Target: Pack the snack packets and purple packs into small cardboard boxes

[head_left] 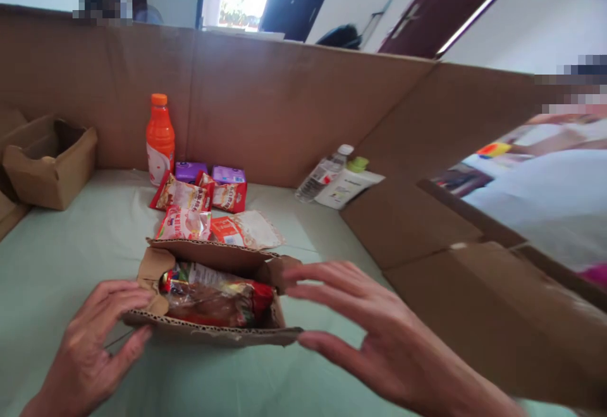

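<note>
Nearest the camera, I see the bare right grip [374,327] spread wide, thumb and fingers either side of the right end of an open brown cardboard box [208,253]. From where I operate, I cannot tell whether it touches. The bare left grip [95,335] is at the box's left end, thumb and fingers parted; I cannot tell whether they pinch the cardboard. Between both grips, the box stands on the pale green table [227,382], holding glossy clear-and-red plastic packaging [213,297]. Beyond the grips lie a pink plastic packet [184,223] and a flat orange-and-white packet [253,229]; farther off stands a tall orange plastic bottle [160,139].
</note>
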A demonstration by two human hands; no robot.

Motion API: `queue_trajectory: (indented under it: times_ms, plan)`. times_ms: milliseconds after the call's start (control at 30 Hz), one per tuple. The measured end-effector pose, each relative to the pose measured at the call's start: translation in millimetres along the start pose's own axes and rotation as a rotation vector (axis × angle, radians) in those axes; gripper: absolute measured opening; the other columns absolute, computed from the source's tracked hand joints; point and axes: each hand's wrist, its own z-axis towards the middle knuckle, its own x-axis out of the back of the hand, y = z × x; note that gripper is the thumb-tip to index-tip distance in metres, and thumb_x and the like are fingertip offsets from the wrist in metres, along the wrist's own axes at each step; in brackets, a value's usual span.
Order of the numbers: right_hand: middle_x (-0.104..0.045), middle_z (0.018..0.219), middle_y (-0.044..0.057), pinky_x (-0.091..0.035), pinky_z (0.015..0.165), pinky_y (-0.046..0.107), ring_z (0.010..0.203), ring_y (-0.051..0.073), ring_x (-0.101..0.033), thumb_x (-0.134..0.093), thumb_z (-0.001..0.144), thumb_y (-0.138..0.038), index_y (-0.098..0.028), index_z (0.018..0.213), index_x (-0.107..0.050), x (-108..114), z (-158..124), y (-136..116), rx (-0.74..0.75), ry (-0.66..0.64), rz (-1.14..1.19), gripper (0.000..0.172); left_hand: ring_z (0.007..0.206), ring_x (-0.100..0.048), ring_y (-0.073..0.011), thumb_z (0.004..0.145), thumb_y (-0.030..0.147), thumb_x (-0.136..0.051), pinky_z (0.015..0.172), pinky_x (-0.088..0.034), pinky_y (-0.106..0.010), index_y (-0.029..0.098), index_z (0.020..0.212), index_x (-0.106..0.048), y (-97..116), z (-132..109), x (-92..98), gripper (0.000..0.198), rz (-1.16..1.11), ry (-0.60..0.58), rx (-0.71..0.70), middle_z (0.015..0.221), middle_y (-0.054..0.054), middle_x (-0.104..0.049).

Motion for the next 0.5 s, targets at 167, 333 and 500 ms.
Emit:
queue_trajectory:
  times_ms: [167,333,500]
  plan:
    - [-0.061,0.141,0.015,-0.060,0.091,0.045,0.120,0.031,-0.066,-0.055,0.096,-0.055,-0.026,0.152,-0.044,-24.0,-32.8,22.2,-0.289,0.159,0.011,0.064,0.116,-0.059,-0.0198,0.094,0.020,-0.060,0.093,-0.056,-0.034,0.027,0.114,-0.063,-2.2,-6.8,-9.0,0.022,0.001,0.035,0.010,0.110,-0.002,-0.073]
    - [-0.070,0.127,0.013,-0.058,0.092,0.042,0.115,0.028,-0.068,-0.046,0.101,-0.053,-0.025,0.139,-0.059,-53.0,-24.4,14.6,-0.203,0.262,0.255,0.049,0.119,-0.059,-0.0203,0.093,0.019,-0.059,0.093,-0.057,-0.035,0.028,0.108,-0.063,-0.4,-6.3,-3.6,0.018,0.004,-0.019,0.020,0.116,-0.001,-0.073]
    - [-0.070,0.125,0.012,-0.054,0.094,0.046,0.112,0.028,-0.065,-0.043,0.103,-0.052,-0.022,0.130,-0.066,-52.7,-5.3,11.8,-0.042,0.140,0.197,0.047,0.120,-0.061,-0.0197,0.094,0.019,-0.059,0.095,-0.056,-0.036,0.029,0.105,-0.062,2.1,-5.7,-1.1,0.016,-0.002,-0.015,0.019,0.118,0.000,-0.073]
